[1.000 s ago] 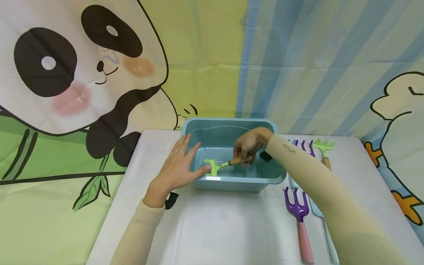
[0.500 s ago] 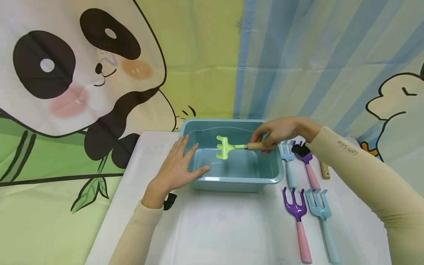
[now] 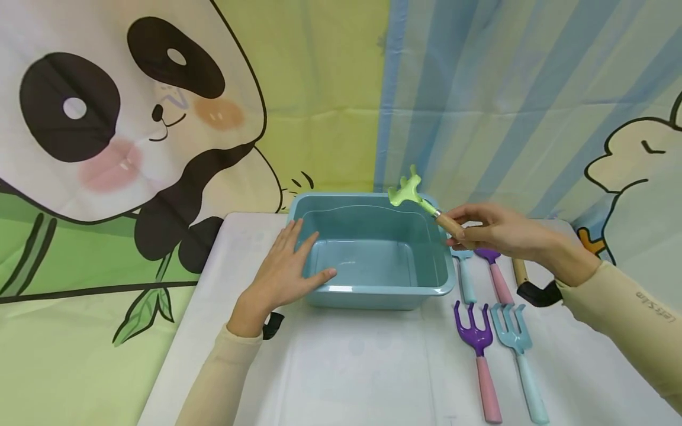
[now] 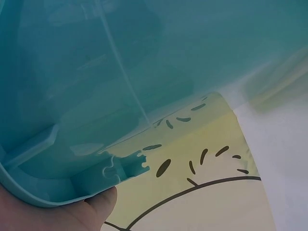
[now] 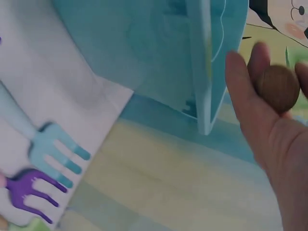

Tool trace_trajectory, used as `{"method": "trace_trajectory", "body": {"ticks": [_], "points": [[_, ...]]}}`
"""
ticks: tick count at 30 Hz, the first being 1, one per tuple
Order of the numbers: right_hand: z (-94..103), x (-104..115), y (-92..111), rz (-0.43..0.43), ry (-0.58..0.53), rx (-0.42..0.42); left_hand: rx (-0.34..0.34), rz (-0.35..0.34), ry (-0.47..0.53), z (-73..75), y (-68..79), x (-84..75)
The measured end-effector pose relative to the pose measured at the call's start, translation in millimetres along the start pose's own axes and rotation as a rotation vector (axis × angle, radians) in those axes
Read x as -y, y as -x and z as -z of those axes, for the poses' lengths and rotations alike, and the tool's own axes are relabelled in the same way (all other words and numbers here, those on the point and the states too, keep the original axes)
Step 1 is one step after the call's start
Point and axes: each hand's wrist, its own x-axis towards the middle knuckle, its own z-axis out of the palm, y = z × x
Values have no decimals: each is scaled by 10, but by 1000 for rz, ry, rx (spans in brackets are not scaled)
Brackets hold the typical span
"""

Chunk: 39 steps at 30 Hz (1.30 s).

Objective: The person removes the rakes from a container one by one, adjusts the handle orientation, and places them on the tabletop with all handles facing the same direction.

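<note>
My right hand (image 3: 495,228) pinches the wooden handle of a small green hand rake (image 3: 407,190), raised at the right rim of a blue plastic basin (image 3: 373,290). The rake's prongs point up and left, overlapping the basin's back right corner in the head view. In the right wrist view the round end of the wooden handle (image 5: 278,89) shows between thumb and fingers. Spread fingers of my left hand (image 3: 285,275) rest on the basin's left rim. The left wrist view shows part of that hand (image 4: 91,207) against the rim from below.
Right of the basin lie a purple fork with a pink handle (image 3: 476,337) and a light blue fork (image 3: 514,340). Behind them are another light blue tool (image 3: 467,281), a pink handle (image 3: 501,281) and a wooden handle (image 3: 519,272). A printed curtain (image 3: 330,118) hangs behind the white table (image 3: 362,367).
My right hand has lifted the green rake out of the basin, up and to the right, and its prongs have turned upward. The left hand stays at the rim.
</note>
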Motion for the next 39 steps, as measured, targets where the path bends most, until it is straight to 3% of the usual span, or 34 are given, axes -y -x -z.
{"method": "trace_trajectory", "body": {"ticks": [7, 14, 19, 22, 28, 34, 39], "points": [[-85, -307, 415, 10, -90, -175, 7, 2, 11, 7, 5, -17], [-37, -705, 794, 4, -104, -254, 0, 0, 16, 2, 11, -8], [21, -1099, 1081, 109, -313, -248, -1, 1, 22, -1, 6, -11], [39, -1341, 1241, 115, -423, -255, -1, 1, 24, 2, 10, -8], [63, -1797, 1507, -15, -522, -336, -6, 12, 21, 6, 24, 10], [20, -2220, 1723, -275, -382, -465, -13, 6, 34, -8, 19, 8], [-22, -2439, 1876, -414, -356, -469, -24, -2, 40, -3, 18, -4]]}}
